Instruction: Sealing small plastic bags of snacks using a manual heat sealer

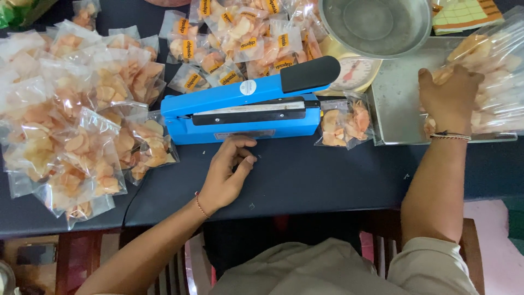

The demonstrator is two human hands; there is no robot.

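My left hand [226, 175] rests on the dark table [316, 175] just in front of a blue heat sealer [240, 109], fingers loosely curled and holding nothing. The sealer's arm with its black handle [308, 72] is raised. A clear bag of orange-pink crackers [345, 123] lies at the sealer's right end. My right hand [448, 98] reaches onto a metal tray [396, 109] at the right and presses on clear bags of crackers [491, 82] lying there.
Many sealed cracker bags are heaped at the left [76, 120] and behind the sealer [240, 38]. A metal bowl [376, 24] sits on a kitchen scale [357, 71] behind the tray. A wooden chair [76, 257] shows below the table edge.
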